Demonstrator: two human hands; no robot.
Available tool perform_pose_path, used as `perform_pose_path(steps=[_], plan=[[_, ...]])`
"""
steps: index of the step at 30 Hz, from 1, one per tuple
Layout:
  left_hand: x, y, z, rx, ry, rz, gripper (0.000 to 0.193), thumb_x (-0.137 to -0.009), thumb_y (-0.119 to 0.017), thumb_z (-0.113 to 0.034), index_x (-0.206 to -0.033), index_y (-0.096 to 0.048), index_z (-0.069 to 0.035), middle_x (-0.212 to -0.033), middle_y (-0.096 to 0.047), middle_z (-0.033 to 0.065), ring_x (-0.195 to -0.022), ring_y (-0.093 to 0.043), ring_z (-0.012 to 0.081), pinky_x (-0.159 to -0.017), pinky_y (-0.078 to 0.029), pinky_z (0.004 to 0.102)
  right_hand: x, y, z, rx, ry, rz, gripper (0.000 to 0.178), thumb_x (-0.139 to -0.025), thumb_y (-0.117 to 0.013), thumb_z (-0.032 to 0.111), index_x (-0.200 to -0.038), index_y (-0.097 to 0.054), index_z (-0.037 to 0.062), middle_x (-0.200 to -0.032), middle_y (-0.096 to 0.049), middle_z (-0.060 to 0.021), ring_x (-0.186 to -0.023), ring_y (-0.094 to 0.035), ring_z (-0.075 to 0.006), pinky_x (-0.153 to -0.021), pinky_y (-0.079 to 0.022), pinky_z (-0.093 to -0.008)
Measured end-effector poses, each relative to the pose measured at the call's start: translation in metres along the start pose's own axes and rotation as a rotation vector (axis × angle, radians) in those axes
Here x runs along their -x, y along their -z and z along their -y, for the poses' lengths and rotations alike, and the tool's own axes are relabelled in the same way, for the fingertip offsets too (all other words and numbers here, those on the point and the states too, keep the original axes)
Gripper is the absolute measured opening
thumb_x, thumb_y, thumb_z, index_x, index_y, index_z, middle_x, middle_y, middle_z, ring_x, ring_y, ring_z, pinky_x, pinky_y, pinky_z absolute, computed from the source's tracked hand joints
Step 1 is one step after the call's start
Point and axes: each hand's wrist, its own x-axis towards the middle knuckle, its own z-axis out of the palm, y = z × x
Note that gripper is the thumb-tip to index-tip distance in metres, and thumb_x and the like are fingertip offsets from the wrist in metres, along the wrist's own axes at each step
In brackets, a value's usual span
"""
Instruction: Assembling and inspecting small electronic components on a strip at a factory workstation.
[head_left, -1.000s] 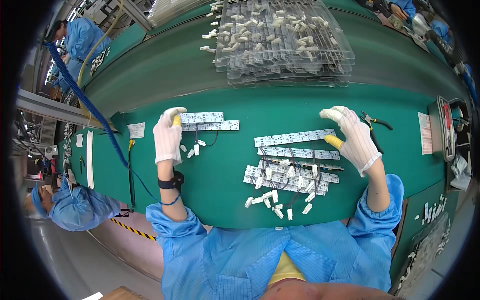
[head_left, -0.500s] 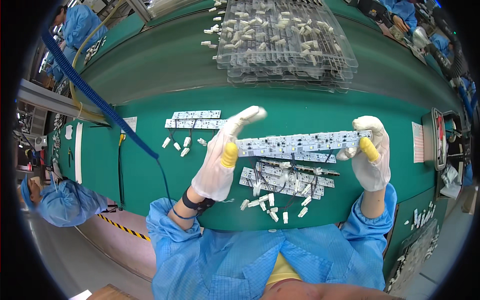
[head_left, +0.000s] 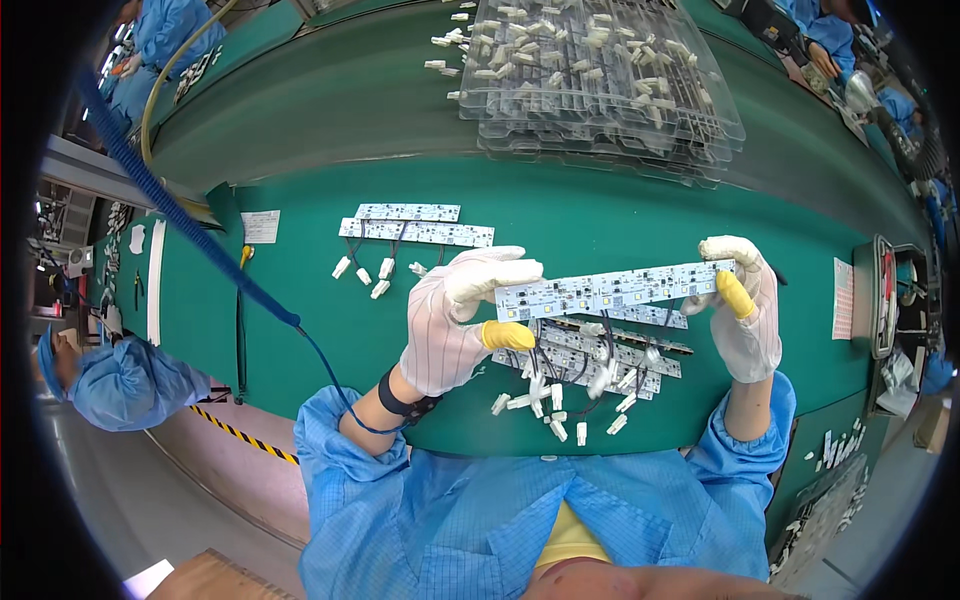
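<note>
A white LED circuit board strip (head_left: 610, 291), long and narrow, is held up over the bench, its right end slightly higher. My right hand (head_left: 742, 315), in a white glove with a yellow thumb cover, pinches that right end. At the other end, my left hand (head_left: 455, 315) has its yellow-covered thumb and its fingers apart, one above and one below the board's end; whether they touch it I cannot tell. Below the held strip lies a loose pile of similar boards (head_left: 640, 372) with dark wires and white connectors (head_left: 557, 397), partly hidden by it.
Two more wired strips (head_left: 415, 232) lie left of my hands. Stacked clear plastic trays (head_left: 600, 120) full of boards stand at the back. A blue coiled cord (head_left: 190, 215) runs down to my left wrist strap (head_left: 400, 402). A metal box (head_left: 880, 300) stands right. Co-workers sit nearby.
My left thumb has come off the board's face and the left fingers have shifted right, toward its end. The right hand keeps its pinch. The view has shifted slightly.
</note>
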Motion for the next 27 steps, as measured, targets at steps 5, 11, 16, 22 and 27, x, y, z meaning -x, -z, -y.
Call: perform_pose_path(steps=[5,11,16,22,27], plan=[[0.001,-0.002,-0.001,0.073,0.014,-0.039,0.047,-0.068,-0.077,-0.027,-0.106,-0.063,-0.004,-0.099,-0.068,0.0106,-0.098,-0.063,0.0242,-0.08,-0.05,0.032,0.002,-0.005,0.003,0.01,0.03,-0.056,0.03,-0.085,-0.062,0.016,-0.109,-0.054,-0.0013,-0.079,-0.062,-0.0087,-0.067,-0.065,-0.0177,-0.063,-0.054,-0.029],[0.005,-0.004,-0.005,0.151,0.112,-0.119,0.044,-0.07,-0.077,-0.025,-0.105,-0.063,-0.003,-0.098,-0.067,0.012,-0.095,-0.064,0.025,-0.078,-0.051,0.0321,0.002,-0.002,0.009,0.121,-0.017,0.0,0.031,-0.086,-0.061,0.018,-0.108,-0.054,-0.0017,-0.077,-0.063,-0.0102,-0.066,-0.065,-0.0179,-0.062,-0.053,-0.0285],[0.0,0.0,-0.007,0.088,0.109,-0.092,0.043,-0.069,-0.077,-0.026,-0.102,-0.064,-0.002,-0.097,-0.067,0.0129,-0.091,-0.065,0.0248,-0.077,-0.051,0.0318,0.005,-0.003,0.009,0.001,-0.014,-0.005,0.034,-0.086,-0.062,0.02,-0.11,-0.053,-0.0019,-0.077,-0.061,-0.0081,-0.062,-0.061,-0.0139,-0.056,-0.049,-0.0239],[0.002,-0.003,-0.009,0.031,0.047,-0.181,0.046,-0.068,-0.077,-0.029,-0.101,-0.065,0.001,-0.096,-0.068,0.0142,-0.09,-0.065,0.0261,-0.078,-0.05,0.0329,0.008,-0.003,0.005,-0.021,0.056,-0.043,0.032,-0.085,-0.065,0.018,-0.108,-0.054,-0.0006,-0.078,-0.061,-0.0084,-0.062,-0.062,-0.0154,-0.056,-0.051,-0.0254],[-0.002,-0.001,-0.008,-0.07,0.028,-0.244,0.033,-0.072,-0.073,-0.017,-0.098,-0.067,0.002,-0.093,-0.068,0.0134,-0.09,-0.064,0.0266,-0.081,-0.048,0.0338,0.01,0.0,0.015,-0.082,-0.02,0.088,0.031,-0.085,-0.06,0.012,-0.109,-0.054,-0.0063,-0.088,-0.064,-0.0163,-0.068,-0.065,-0.0192,-0.06,-0.056,-0.0289]])
